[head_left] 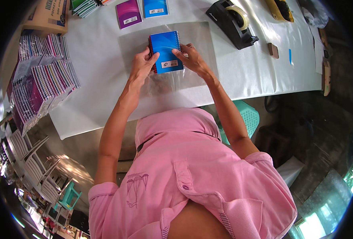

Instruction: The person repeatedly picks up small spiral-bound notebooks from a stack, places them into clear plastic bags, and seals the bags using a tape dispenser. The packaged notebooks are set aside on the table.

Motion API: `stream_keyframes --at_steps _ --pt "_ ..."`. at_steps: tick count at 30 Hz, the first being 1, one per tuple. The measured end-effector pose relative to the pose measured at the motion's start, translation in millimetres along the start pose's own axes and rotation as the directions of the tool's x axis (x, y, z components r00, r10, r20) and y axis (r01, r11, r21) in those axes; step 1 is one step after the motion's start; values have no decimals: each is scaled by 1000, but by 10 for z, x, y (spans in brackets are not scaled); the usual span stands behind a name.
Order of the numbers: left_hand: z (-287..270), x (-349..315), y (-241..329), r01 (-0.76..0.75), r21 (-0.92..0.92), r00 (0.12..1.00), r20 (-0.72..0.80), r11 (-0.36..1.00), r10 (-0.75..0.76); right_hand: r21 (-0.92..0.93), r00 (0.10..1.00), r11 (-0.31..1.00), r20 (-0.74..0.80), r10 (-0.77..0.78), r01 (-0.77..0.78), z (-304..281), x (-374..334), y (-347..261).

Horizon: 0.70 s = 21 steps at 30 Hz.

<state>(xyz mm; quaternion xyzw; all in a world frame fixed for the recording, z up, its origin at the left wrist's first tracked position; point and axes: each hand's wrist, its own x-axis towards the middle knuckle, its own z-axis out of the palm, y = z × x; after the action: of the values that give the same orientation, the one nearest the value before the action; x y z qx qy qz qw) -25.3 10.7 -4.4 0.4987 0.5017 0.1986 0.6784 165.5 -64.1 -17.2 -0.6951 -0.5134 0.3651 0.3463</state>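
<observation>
A small stack of spiral notebooks [165, 44], blue cover on top, lies between my two hands on a sheet of clear plastic [202, 44]. My left hand [143, 63] grips its left edge, thumb on the cover, with red spiral binding showing beside the fingers. On the right edge, my right hand [189, 59] holds the stack the same way, its thumb also resting on the blue cover. How many notebooks are in the stack cannot be told from above. Beyond it lie a purple notebook [128, 14] and another blue notebook [155, 8].
A black tape dispenser [228, 24] stands at the far right, near a small brown block [273, 50] and a blue strip [290, 56]. Wrapped notebook bundles [49, 83] are piled at the left edge, below a cardboard box [47, 18]. A green stool [246, 115] is under the table.
</observation>
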Motion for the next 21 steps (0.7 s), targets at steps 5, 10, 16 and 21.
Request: stream_keyframes --at_steps 5,10,16,21 --pt "-13 -55 24 52 41 998 18 998 -52 63 999 998 26 -22 21 -56 -62 -85" --pt "-16 -19 -116 -25 138 999 -34 990 30 29 996 998 -67 -51 53 59 -67 -19" --pt "22 -61 -48 11 109 996 -90 994 -1 -120 886 992 -464 -25 -35 210 -206 82" --pt "-169 -58 -123 112 -85 994 -7 990 -113 -425 751 761 -649 121 -490 -217 -498 336"
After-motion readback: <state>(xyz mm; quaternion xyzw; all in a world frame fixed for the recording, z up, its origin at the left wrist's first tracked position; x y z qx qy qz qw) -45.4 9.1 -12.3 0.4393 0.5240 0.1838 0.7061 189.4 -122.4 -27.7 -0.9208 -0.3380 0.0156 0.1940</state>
